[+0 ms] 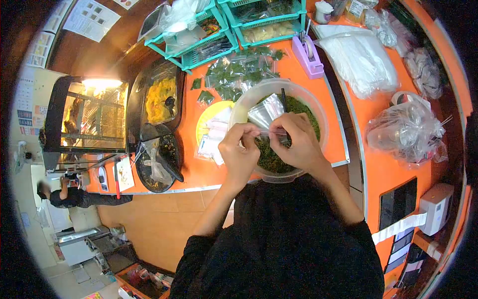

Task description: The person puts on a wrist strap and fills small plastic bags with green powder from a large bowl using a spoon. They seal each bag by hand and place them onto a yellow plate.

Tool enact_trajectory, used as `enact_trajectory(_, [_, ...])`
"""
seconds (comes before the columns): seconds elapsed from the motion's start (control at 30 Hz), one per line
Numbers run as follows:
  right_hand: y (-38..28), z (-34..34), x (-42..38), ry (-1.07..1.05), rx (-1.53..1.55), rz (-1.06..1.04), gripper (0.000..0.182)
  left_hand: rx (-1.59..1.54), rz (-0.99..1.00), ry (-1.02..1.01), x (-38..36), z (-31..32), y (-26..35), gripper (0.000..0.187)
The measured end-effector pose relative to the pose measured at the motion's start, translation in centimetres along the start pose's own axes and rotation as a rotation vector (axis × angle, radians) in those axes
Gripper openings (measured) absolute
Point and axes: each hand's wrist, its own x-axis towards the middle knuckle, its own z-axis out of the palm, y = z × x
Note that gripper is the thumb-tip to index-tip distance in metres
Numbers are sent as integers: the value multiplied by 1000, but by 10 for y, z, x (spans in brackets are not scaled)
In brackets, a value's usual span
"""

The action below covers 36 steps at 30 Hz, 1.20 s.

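My left hand [240, 150] and my right hand [299, 141] are close together over a round translucent tub [241, 107]. Fingertips of both hands pinch the edge of a small clear plastic bag [265, 133]. Finely chopped green herbs [311, 112] fill the tub below. A stack of clear small bags [267, 110] lies on the herbs just beyond my fingers, with a black handle [284, 98] sticking up beside it. Behind the tub are several small bags of green leaves [234, 72]. My hands partly hide the bag and the herbs.
Left of the tub is a yellow plate [206, 117] with packets; farther left are a tray of yellow food [160, 102] and a lit display case [94, 117]. Teal baskets [209, 42] and a purple tape dispenser [307, 57] stand behind. A person [74, 194] stands far left.
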Motion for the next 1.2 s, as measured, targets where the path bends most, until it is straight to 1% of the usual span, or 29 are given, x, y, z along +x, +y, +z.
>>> enact_trajectory(0.23, [-1,1,3,-46,-41,-29,23,-21,0,-27,-3,0,-2,21])
enact_trajectory(0.3, [-2,5,2,-62,-40,-32,23,11,-24,-102,-5,0,2,22])
enact_trajectory(0.37, [-2,6,3,-77,-40,-36,22,-5,-38,-110,-6,1,5,21])
enact_trajectory(0.47, [0,8,1,-106,-29,6,23,-17,-51,-135,-7,3,7,21])
enact_trajectory(0.57, [5,11,-1,-66,-14,34,23,-5,-53,-179,-7,4,-1,20])
enact_trajectory(0.63, [7,2,3,-90,58,171,22,-1,-57,-206,2,3,-7,19])
enact_trajectory(0.67, [10,-6,8,-94,58,170,22,16,-69,-171,11,-2,-9,18])
enact_trajectory(0.7, [15,-15,16,-53,116,266,21,34,-78,-134,21,-6,-11,17])
enact_trajectory(0.73, [20,-20,22,-10,174,362,19,-17,-95,-68,35,-12,-13,14])
enact_trajectory(0.77, [27,-19,27,-8,173,360,19,-68,-108,-3,49,-17,-16,11])
enact_trajectory(0.8, [37,-15,30,-60,38,247,16,-71,-100,-4,61,-19,-20,11])
enact_trajectory(0.83, [46,-11,32,-108,-99,135,13,-81,-3,55,72,-21,-24,13])
enact_trajectory(0.87, [51,-3,33,-226,-211,146,7,-91,94,115,79,-22,-24,16])
enact_trajectory(0.9, [60,6,29,-217,-216,142,7,-96,105,115,80,-18,-18,16])
enact_trajectory(0.97, [82,31,23,-245,-761,-177,19,-85,129,226,80,-9,-4,28])
enact_trajectory(1.0, [88,40,24,-317,-762,-102,23,-24,130,95,75,-12,-16,39])
enact_trajectory(1.03, [95,42,22,-310,-763,-107,23,-24,137,99,69,-12,-24,39])
enact_trajectory(1.1, [95,41,24,-357,-783,-116,11,80,97,-23,56,-9,-31,37])
enact_trajectory(1.13, [95,40,23,-362,-782,-118,11,80,93,-20,51,-7,-36,37])
enact_trajectory(1.2, [84,30,28,-263,-643,-24,14,46,-33,-250,43,-4,-42,37])
